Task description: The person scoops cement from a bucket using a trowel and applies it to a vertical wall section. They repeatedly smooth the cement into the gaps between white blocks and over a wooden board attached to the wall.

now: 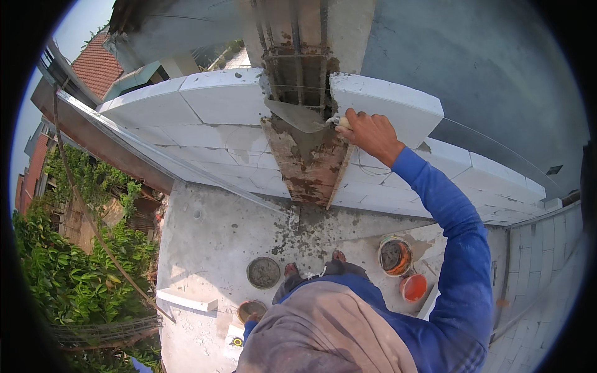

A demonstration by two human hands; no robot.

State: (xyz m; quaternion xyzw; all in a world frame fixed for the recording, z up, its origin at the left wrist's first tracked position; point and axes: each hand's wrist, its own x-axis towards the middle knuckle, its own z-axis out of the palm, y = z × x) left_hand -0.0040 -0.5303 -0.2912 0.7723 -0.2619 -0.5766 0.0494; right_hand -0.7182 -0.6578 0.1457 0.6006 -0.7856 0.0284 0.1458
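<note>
My right hand [372, 132] is closed round the pale handle of a trowel [297, 115]. Its broad metal blade lies across the mouth of a column form [311, 163], whose mortar-smeared board faces me. Wet grey mortar [305, 146] clings to the board just below the blade. Steel bars [297, 56] rise out of the opening behind it. Low on the left, my left hand [253, 317] is at the rim of a small bowl [242, 311] and appears to grip it. Most of its fingers are hidden, and the cap in front covers part of that arm.
White block walls [224, 99] run to both sides of the column. A mortar bucket [263, 272] stands left of my feet; an orange-rimmed bucket [395, 255] and a red pail [413, 288] stand right. A long metal straightedge [186, 163] leans at left. A loose block [186, 299] lies by the floor's edge.
</note>
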